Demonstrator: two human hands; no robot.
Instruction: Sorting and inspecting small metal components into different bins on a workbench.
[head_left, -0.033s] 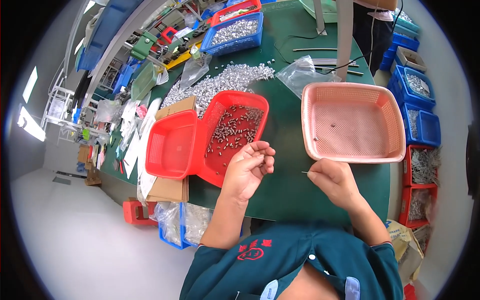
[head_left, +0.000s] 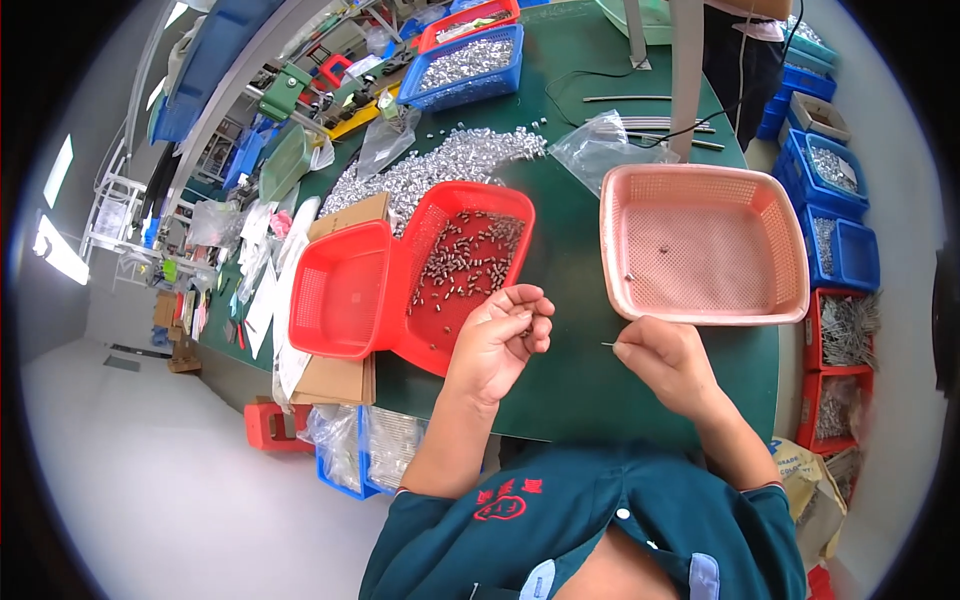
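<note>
My left hand is held palm up beside the large red basket, its fingers curled round a small dark metal part that barely shows between them. Thumb and forefinger of my right hand are pinched on a thin metal pin, whose tip points toward the left hand. Many small metal cylinders lie scattered in the red basket. Just beyond my right hand stands a pale pink basket with a couple of small parts on its bottom.
An empty red basket adjoins the larger one, over cardboard. A heap of shiny metal pieces spreads behind. Farther back are a blue bin, a plastic bag, metal rods and a grey post. Blue bins line the right.
</note>
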